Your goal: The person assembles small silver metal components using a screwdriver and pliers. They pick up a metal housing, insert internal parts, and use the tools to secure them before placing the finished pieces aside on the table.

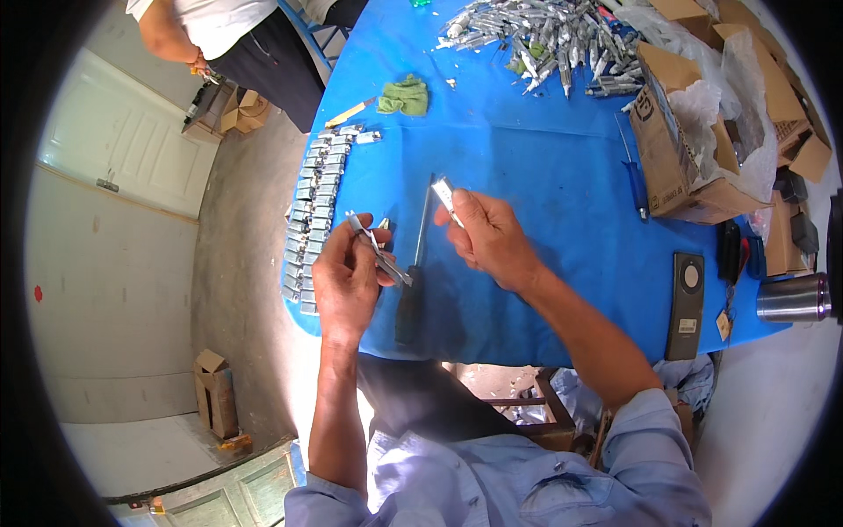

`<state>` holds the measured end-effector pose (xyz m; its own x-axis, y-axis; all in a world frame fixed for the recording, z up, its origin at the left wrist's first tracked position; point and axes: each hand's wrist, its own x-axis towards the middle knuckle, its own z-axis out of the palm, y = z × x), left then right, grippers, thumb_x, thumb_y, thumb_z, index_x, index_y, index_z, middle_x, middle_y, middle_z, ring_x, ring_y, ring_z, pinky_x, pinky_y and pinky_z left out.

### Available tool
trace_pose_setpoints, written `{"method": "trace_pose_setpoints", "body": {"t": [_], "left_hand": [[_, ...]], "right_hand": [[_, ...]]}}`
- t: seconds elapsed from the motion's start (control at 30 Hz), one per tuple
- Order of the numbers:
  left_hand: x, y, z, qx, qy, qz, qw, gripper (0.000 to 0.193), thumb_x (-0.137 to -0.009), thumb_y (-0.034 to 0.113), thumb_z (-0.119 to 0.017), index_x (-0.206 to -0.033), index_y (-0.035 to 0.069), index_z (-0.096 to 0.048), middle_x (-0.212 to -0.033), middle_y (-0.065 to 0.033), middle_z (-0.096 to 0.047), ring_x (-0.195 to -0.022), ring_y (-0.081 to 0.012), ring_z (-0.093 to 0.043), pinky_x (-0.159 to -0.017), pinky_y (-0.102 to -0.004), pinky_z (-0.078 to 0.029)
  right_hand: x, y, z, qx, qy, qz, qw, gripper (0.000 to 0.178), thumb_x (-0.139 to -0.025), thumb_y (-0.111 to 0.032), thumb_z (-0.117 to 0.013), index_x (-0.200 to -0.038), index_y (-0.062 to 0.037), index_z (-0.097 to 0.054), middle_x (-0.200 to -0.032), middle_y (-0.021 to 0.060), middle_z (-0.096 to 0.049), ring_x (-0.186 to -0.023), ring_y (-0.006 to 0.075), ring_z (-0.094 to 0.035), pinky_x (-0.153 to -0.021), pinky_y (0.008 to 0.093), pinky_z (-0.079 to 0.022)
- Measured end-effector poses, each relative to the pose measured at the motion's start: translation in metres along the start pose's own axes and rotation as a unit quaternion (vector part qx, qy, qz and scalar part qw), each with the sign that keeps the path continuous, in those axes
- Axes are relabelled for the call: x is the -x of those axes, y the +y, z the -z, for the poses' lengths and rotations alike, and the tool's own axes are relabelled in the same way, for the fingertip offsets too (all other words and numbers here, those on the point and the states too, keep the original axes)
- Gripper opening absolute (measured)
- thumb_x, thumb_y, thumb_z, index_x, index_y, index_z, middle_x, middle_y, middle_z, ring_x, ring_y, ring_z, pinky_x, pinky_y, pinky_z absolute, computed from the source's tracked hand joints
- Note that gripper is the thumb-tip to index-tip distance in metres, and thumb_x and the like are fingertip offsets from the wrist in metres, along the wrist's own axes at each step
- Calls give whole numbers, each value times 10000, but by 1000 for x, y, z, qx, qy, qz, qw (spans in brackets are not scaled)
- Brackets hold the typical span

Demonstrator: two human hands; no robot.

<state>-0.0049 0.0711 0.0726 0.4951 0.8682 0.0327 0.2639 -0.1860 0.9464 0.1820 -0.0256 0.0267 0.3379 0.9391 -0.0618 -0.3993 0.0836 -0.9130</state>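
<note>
My left hand (345, 285) is closed around a thin grey metal strip-like piece (383, 256), which slants down to the right out of the fingers. My right hand (493, 241) pinches a small white-and-silver rectangular part (446, 198) between thumb and fingers, apart from the left hand. Between the hands a long screwdriver (409, 303) with a dark handle lies on the blue-covered table (536, 307). Beside my left hand, small silver metal blocks (321, 200) stand in tight rows along the table's left edge. The fingers partly hide both held pieces.
A heap of slim silver parts (562, 39) covers the far side. A green cloth (403, 96) lies beyond the rows. To the right are a blue-handled screwdriver (636, 189), an open cardboard box (672, 132), a dark phone (686, 307) and a steel cup (793, 299). Another person (237, 44) stands far left.
</note>
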Motion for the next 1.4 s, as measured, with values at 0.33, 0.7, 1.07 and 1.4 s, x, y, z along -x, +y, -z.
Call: {"method": "trace_pose_setpoints", "body": {"t": [0.33,0.7,1.07,1.4], "left_hand": [[2,14,15,60,-53,59,995,321,-1073,96,-465,-1301,-89,-594,-1028,-153,-719,-791,-139,-704,-625,-250,-591],[59,-12,63,145,-26,129,981,325,-1017,86,-566,-1304,-60,-615,-1041,-157,-739,-816,-178,-720,-662,-271,-589],[100,-27,97,177,-11,129,976,330,-1047,115,-526,-1305,-74,-605,-1052,-171,-739,-856,-186,-731,-706,-279,-607],[131,-44,107,236,-22,93,967,320,-1102,210,-515,-1243,-39,-656,-1051,-170,-735,-881,-201,-732,-730,-284,-617]], "right_hand": [[-14,12,14,-120,-62,-74,988,399,-1039,-314,-457,-1213,-10,-648,-798,18,-589,-604,72,-489,-473,242,-354],[-12,12,15,-57,-95,-56,992,382,-1017,-209,-530,-1300,22,-644,-920,53,-665,-701,101,-570,-575,251,-440],[-2,9,9,61,-107,-1,992,343,-994,-146,-584,-1275,33,-666,-941,34,-667,-745,94,-580,-631,248,-456],[77,-22,-24,102,-79,19,991,296,-955,-111,-617,-1209,30,-669,-1004,47,-666,-847,105,-598,-744,258,-486]]}}
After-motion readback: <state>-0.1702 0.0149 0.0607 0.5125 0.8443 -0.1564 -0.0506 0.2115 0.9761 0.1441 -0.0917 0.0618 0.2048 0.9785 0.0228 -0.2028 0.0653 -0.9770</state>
